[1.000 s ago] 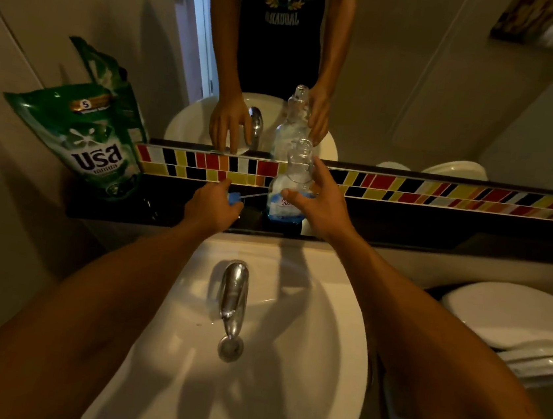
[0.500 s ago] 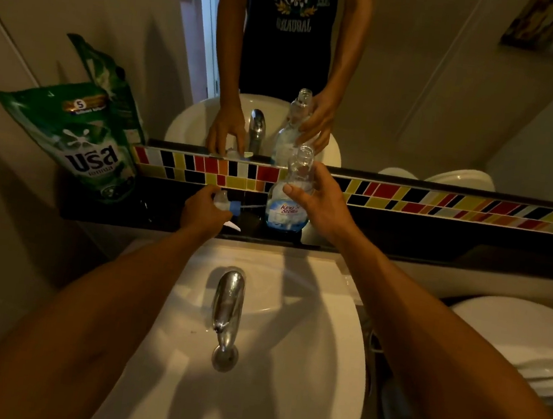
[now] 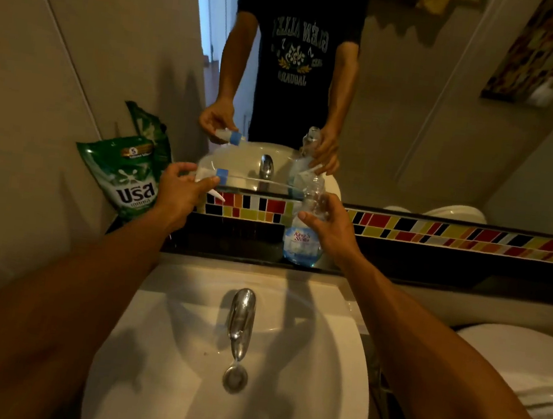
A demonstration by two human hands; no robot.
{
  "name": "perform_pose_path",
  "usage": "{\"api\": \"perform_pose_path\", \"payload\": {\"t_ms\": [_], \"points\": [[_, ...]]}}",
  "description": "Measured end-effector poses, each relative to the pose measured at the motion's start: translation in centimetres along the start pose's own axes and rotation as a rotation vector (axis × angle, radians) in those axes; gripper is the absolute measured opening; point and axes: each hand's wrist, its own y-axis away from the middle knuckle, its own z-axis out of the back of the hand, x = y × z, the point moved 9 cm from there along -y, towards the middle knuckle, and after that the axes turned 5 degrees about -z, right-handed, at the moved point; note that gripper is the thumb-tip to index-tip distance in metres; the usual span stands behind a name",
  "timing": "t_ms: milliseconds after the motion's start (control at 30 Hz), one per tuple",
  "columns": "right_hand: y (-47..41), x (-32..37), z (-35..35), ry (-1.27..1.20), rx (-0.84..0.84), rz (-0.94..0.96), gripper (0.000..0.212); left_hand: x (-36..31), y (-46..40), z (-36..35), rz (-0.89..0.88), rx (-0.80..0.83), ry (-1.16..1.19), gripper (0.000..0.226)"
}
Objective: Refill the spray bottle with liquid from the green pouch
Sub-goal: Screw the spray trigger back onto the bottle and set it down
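Spray bottle (image 3: 303, 236): clear plastic, upright on the dark ledge (image 3: 433, 272) behind the basin, neck open; a shallow layer of blue liquid sits at its base, the rest looks empty; the right hand (image 3: 330, 227) is wrapped around its upper body. Spray head (image 3: 211, 178): white with a blue collar, off the bottle, pinched in the fingers of the left hand (image 3: 180, 195); its thin dip tube (image 3: 264, 182) arcs right to the bottle neck. Green pouch (image 3: 127, 178): leaning against the left wall at the ledge's end, just left of the left hand, apart from it; contents not visible. White basin (image 3: 319, 369) with chrome tap (image 3: 240, 322) lies below; a multicoloured tile strip (image 3: 455, 234) runs under the mirror (image 3: 416, 122); a white toilet (image 3: 526, 362) stands to the right.
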Motion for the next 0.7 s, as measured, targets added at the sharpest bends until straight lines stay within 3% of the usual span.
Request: {"api": "perform_pose_path", "payload": {"t_ms": [300,500,700], "points": [[3.0,3.0,1.9,0.058,0.041,0.039,0.041,-10.4,1.8,3.5,-0.022,-0.038,0.289,0.039],[3.3,3.6,3.5,0.171,0.014,0.020,0.049,-13.3,3.3,3.4,-0.084,0.004,0.324,0.038],[4.1,4.4,4.4,0.212,0.017,0.038,0.039,-14.1,3.9,3.2,-0.108,0.053,0.299,0.041]]}}
